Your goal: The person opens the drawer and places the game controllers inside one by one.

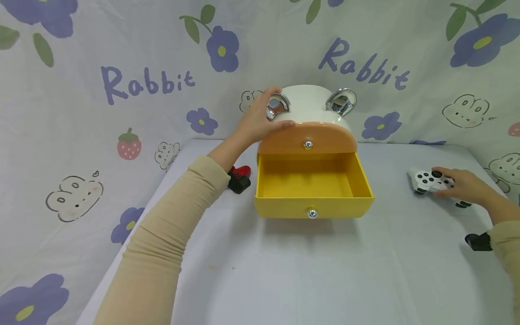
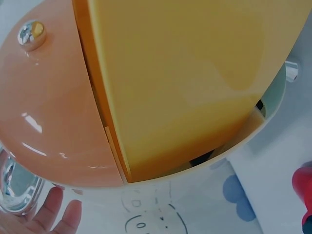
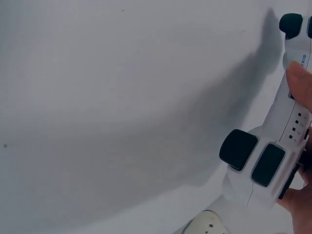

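Observation:
A small drawer cabinet (image 1: 306, 99) with a white domed top and chrome ears stands near the back of the table. Its yellow drawer (image 1: 314, 207) is pulled out and nothing shows inside; the orange drawer (image 1: 280, 140) above is closed. My left hand (image 1: 260, 117) holds the cabinet's top left corner around the ear, thumb along the upper edge of the orange front. In the left wrist view, fingertips (image 2: 72, 214) show beside the cabinet. Far to the right, my right hand (image 1: 465, 185) grips a white game controller (image 1: 422, 180) with black buttons, thumb against its edge in the right wrist view.
A red object (image 1: 242, 171) lies left of the cabinet, partly hidden by the left wrist's black camera (image 1: 239, 183). White cloth (image 1: 308, 280) covers the table. Behind it hangs a printed curtain (image 1: 162, 40) with flowers and rabbits.

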The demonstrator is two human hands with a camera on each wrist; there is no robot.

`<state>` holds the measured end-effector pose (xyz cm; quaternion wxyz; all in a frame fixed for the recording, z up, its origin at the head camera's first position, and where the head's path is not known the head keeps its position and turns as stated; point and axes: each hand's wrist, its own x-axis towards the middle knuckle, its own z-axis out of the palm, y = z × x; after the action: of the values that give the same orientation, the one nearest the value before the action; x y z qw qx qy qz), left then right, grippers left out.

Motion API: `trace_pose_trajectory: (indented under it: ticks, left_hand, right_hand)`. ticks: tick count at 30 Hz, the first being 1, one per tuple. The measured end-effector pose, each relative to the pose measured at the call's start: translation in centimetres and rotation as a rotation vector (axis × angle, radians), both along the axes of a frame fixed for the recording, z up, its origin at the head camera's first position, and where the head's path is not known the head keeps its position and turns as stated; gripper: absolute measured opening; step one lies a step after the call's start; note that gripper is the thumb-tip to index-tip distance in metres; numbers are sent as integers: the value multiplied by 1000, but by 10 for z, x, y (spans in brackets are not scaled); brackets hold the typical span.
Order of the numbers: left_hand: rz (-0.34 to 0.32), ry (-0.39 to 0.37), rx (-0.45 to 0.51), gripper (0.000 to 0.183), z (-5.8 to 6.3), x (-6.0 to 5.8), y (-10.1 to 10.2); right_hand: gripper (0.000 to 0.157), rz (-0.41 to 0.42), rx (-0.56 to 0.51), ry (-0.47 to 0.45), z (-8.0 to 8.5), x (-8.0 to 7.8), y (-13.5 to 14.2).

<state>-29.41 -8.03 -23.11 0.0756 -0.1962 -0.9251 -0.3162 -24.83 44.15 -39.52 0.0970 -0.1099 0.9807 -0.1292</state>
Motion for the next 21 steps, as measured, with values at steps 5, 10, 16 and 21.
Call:
trace_pose_trajectory:
  ticks: [5,10,16,21]
  left_hand:
    - [-2,2,7,85,0,1,0]
    - [-2,1,7,85,1,1,0]
    - [-2,-2,10,85,1,3,0]
    - [1,-6,9,84,2,4,0]
  right_hand:
    - [81,36,31,51,13,1,-11]
    - [82,31,64,71,25,1,-20]
    - [78,75,98,131,37,1,-30]
    - [76,86,90,203,47,5,-40]
